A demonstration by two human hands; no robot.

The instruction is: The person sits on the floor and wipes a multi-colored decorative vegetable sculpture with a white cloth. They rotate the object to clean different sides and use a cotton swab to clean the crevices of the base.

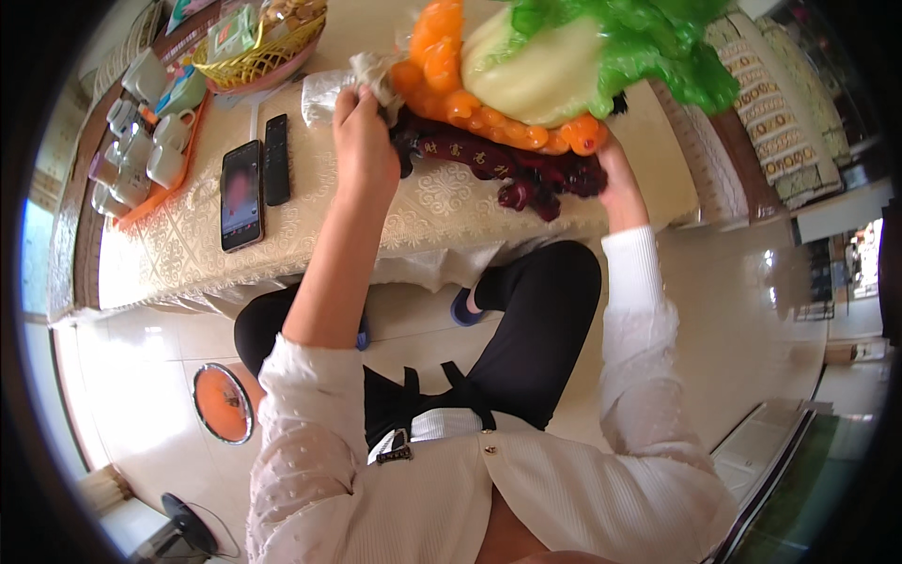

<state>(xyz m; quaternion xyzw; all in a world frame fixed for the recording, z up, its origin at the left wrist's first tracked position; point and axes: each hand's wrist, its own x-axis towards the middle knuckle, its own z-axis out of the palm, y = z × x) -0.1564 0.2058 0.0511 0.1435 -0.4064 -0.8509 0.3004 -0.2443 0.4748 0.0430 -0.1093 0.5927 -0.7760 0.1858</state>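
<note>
A large glossy cabbage ornament (pixel 542 63) with green leaves and an orange beaded part (pixel 486 120) stands on a dark red carved base (pixel 479 158) bearing writing. It is on a table with a patterned beige cloth (pixel 451 197). At the ornament's left end, my left hand (pixel 363 141) grips a crumpled greyish cloth (pixel 375 74) against it. My right hand (pixel 624 180) is at the right end of the base; its fingers are partly hidden behind the ornament, so its grip cannot be made out. A white packet or tissue (pixel 328 96) lies beside my left hand.
A smartphone (pixel 241 197) and a black remote control (pixel 277 158) lie on the table to the left. Beyond them are an orange tray (pixel 173 185) with cups and glasses and a yellow basket (pixel 264 62) with packaged items. An orange-lined bin (pixel 222 403) stands on the floor.
</note>
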